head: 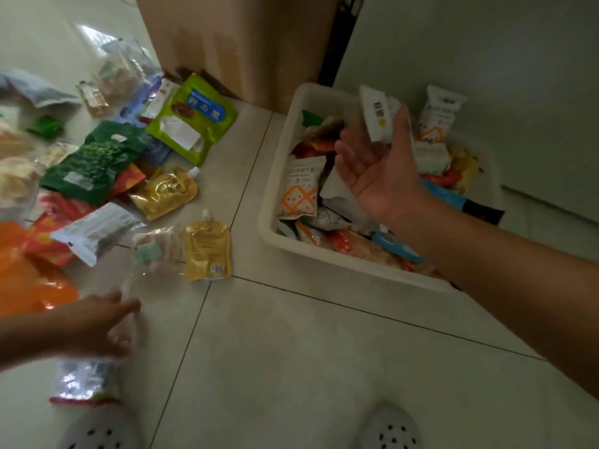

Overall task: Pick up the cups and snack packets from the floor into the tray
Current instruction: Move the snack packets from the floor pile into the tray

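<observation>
A white plastic tray stands on the floor at the right, filled with several snack packets. My right hand hovers over it, palm up and fingers spread. A small white packet is in the air at its fingertips, against the thumb. Whether the hand still touches it is unclear. My left hand, blurred, is low at the left with its fingers closed on a clear packet with a red edge. Loose packets lie on the floor at the left, among them a yellow spout pouch, a gold pouch and a green bag.
A dark green bag, an orange bag and a silver packet crowd the left floor. A brown cabinet stands behind and a pale wall to the right. My two white shoes show at the bottom edge.
</observation>
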